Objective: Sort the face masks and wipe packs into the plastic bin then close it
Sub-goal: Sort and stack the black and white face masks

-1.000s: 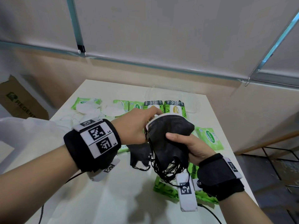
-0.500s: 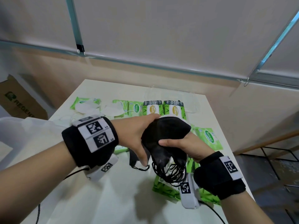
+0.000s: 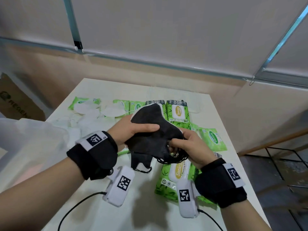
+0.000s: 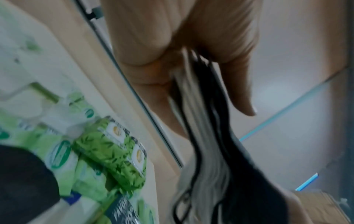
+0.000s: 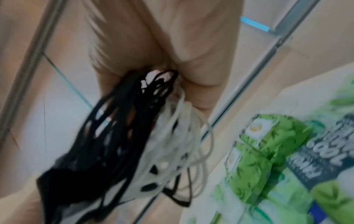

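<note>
A pale table lies under the grip and runs away from it to a straight far edge. Beyond that edge, behind the grip, rises a beige wall panel, topped by a metal rail. Above the rail hang white blinds, split by a slim upright bar up and left of the grip. Far left of the grip stands a brown cardboard box with dark print. Right of the grip, past the table's side, is grey floor with a thin black wire frame. The light is soft and even.
</note>
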Tool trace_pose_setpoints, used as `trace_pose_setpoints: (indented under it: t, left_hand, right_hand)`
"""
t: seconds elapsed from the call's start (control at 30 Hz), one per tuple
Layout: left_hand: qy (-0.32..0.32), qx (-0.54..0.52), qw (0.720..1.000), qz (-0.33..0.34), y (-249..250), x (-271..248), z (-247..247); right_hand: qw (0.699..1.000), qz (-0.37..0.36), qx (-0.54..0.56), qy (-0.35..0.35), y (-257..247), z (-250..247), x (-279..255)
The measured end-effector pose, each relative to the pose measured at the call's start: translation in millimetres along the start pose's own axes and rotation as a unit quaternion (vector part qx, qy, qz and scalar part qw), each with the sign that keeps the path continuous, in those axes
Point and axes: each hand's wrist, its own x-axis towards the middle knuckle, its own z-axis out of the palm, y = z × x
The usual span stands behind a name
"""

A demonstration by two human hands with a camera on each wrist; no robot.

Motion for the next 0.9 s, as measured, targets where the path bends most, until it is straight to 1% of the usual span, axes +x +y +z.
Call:
trace_pose_setpoints:
  t: [0.07, 0.17, 0.23, 0.33, 0.47, 0.53, 0.6, 0.67, 0.7, 0.73, 0.8, 0.83, 0.9]
  left_hand:
    - [0.031, -0.025, 0.999, -0.016, -5.1, 1.6, 3.6]
    - [0.108, -0.039, 0.993, -0.024, -5.8, 6.5, -2.3]
    - [0.124, -0.024, 0.992, -0.019, -4.8, 8.0, -4.8]
    - [0.111, 0.004, 0.994, -0.003, -3.7, 8.8, -3.5]
    - [0.082, 0.095, 0.992, 0.012, 2.0, 11.3, -6.9]
    - [0.067, 0.154, 0.986, 0.023, 5.2, 13.3, -9.9]
    - [0.023, 0.236, 0.971, 0.033, 7.3, 14.5, -8.6]
    - [-0.045, 0.316, 0.947, 0.046, 7.7, 15.8, -1.1]
    - [-0.069, 0.338, 0.937, 0.057, 6.9, 16.8, 4.9]
    - [-0.08, 0.351, 0.93, 0.073, 4.8, 18.5, 10.8]
    - [-0.063, 0.36, 0.926, 0.099, -2.2, 25.2, 17.2]
    - [-0.045, 0.347, 0.932, 0.097, -6.2, 29.7, 16.8]
    - [0.003, 0.295, 0.954, 0.063, -16.6, 41.1, 6.5]
  right_hand:
    - [1.0, 0.003, 0.022, 0.011, -0.3, 6.1, 0.4]
    - [0.994, 0.056, 0.051, 0.077, 2.9, -0.3, 3.6]
    - [0.991, 0.072, 0.054, 0.096, 5.3, -4.4, 3.9]
    - [0.995, 0.06, 0.032, 0.069, 6.1, -3.1, 2.4]
    - [0.997, 0.063, -0.035, -0.001, -1.4, -10.0, -4.2]
    - [0.997, 0.044, -0.065, 0.002, -7.2, -19.7, -5.8]
    - [0.994, 0.005, -0.106, 0.017, -15.1, -21.9, -4.1]
    - [0.99, -0.019, -0.138, -0.009, -20.0, -15.0, 1.8]
    - [0.988, -0.026, -0.147, -0.025, -18.8, -10.7, 5.7]
    - [0.988, -0.03, -0.15, -0.031, -17.0, -7.3, 8.9]
    - [0.991, -0.026, -0.131, -0.01, -9.1, -8.1, 13.5]
    - [0.993, -0.017, -0.114, 0.006, -2.8, -12.2, 14.6]
    - [0.996, 0.005, -0.083, 0.041, 11.0, -22.7, 15.0]
